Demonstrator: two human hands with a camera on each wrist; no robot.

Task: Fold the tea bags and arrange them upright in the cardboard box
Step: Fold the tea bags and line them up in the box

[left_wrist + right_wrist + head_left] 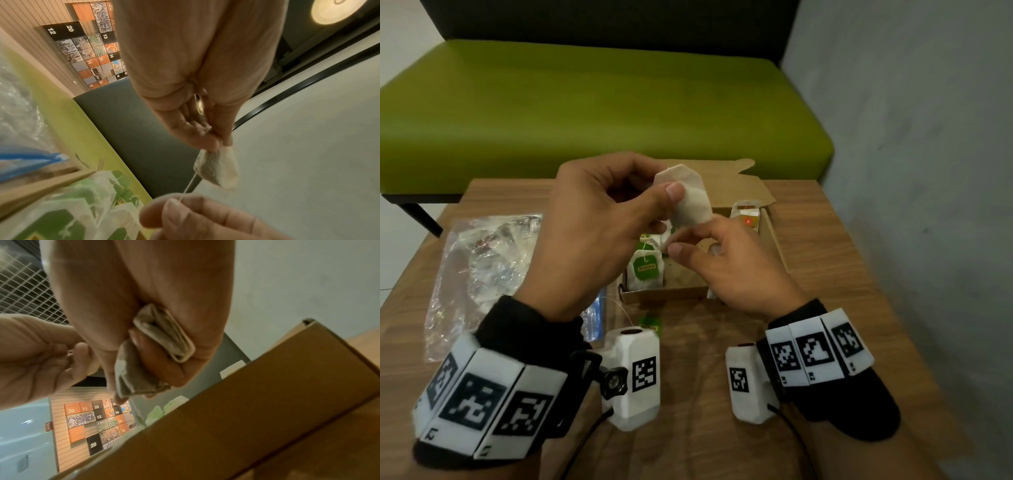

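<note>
The person is holding a tea bag (690,200) up in the air above the cardboard box (774,240), which is sitting toward the far right of the worktop (842,274). The left hand (599,226) is pinching the bag's top edge between thumb and fingers, and the right hand (729,260) is pinching its string (190,183) just below, with a crumpled bag tucked into its curled fingers. Green-tagged bags (645,270) are already standing upright along the box's left wall, and two more are standing in its far right corner. A loose green tag (650,325) is lying on the worktop just in front of the box, beside a plastic bag (482,267). The folding step looks to be in hand; next, I'd say, the string needs wrapping round the bag before standing it in the box.
</note>
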